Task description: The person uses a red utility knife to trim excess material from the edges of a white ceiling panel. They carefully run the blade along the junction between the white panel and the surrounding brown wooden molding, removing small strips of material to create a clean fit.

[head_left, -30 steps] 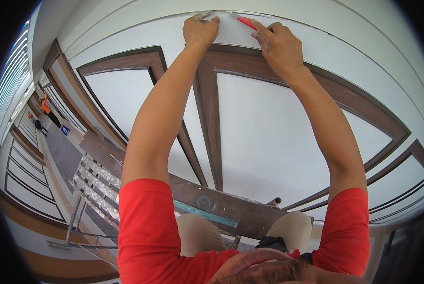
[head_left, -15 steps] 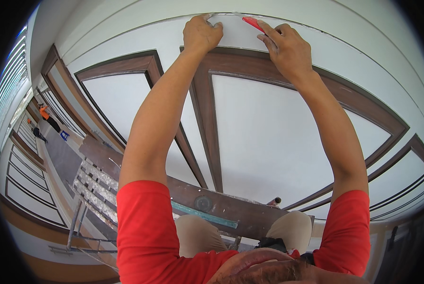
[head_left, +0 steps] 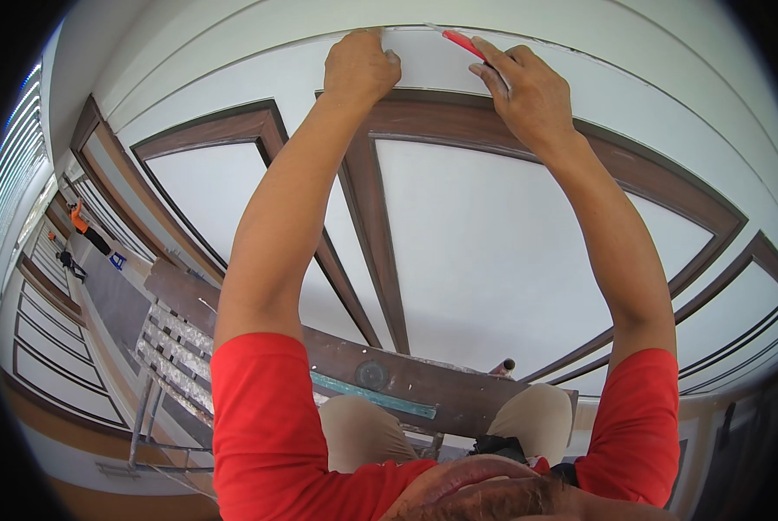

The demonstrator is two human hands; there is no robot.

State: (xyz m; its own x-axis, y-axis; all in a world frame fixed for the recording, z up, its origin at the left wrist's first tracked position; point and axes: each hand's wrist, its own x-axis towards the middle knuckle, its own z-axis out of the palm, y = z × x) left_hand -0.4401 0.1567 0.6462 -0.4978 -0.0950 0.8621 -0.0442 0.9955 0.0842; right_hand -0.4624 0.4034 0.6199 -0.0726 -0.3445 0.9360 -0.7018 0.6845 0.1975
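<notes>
At the top of the head view, my right hand (head_left: 532, 95) grips a red-handled putty knife (head_left: 463, 41). Its thin pale blade reaches the long groove (head_left: 571, 49) that runs across the white wall. Left of the blade, my left hand (head_left: 360, 68) is closed, fingers curled against the wall at the same groove. Whatever those fingers may hold is hidden. Both arms are raised and stretched forward. Below my hands, a brown frame (head_left: 441, 117) borders a white panel (head_left: 493, 252).
Under me lies a brown plank (head_left: 450, 391) with a greenish strip (head_left: 380, 395) on it. White-spattered slats (head_left: 176, 347) and metal scaffold tubes (head_left: 141, 425) stand at left. Far left, a person in orange (head_left: 83, 221) and a blue stool (head_left: 118, 260) are in the corridor.
My left hand has shifted slightly left and its fingers have curled in more. The putty knife's handle has turned a little in my right hand, which stays almost in place.
</notes>
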